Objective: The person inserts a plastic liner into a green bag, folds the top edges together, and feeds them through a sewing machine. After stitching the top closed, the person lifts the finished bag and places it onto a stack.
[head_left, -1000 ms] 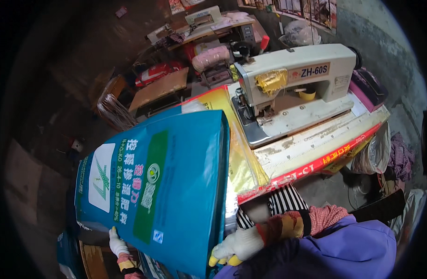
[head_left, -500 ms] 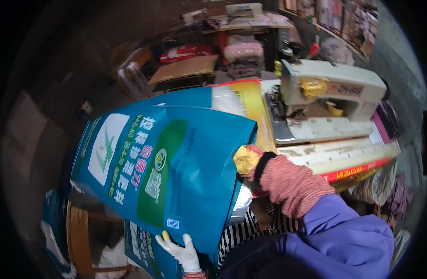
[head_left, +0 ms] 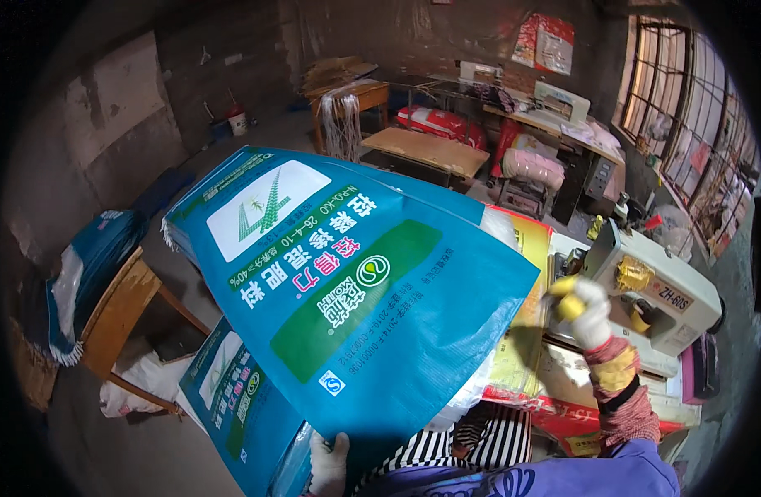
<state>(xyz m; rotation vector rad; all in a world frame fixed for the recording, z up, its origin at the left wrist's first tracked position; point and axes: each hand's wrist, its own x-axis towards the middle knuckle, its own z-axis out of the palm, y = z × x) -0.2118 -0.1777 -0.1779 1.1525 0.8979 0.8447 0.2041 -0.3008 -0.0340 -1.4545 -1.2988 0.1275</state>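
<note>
A large teal-blue woven sack (head_left: 471, 290), printed with a green band and a white panel, lies slanting across the middle. Clear plastic liner shows at its open right end. My left hand (head_left: 328, 465), in a white glove, is at the sack's near lower edge, its fingers closed on that edge and partly hidden. Under it hangs a second blue sack (head_left: 231, 398) of the same print. My right hand (head_left: 586, 313), gloved in white and yellow, is raised in front of the sewing machine (head_left: 662, 282). Its fingers are curled and blurred; a small dark shape shows at the fingertips.
Beneath the sack's right end is a yellow and red sheet (head_left: 521, 356) on the machine table. Left stands a wooden chair (head_left: 119, 311) with another blue sack (head_left: 94, 265) over it. Beyond are a low wooden board (head_left: 426, 151), a pink padded stool (head_left: 533, 168) and more sewing machines (head_left: 561, 101).
My right hand has let go of the sack's open end and moved right, up by the sewing machine. My left hand's spread fingers have closed at the sack's lower edge. The view has turned left.
</note>
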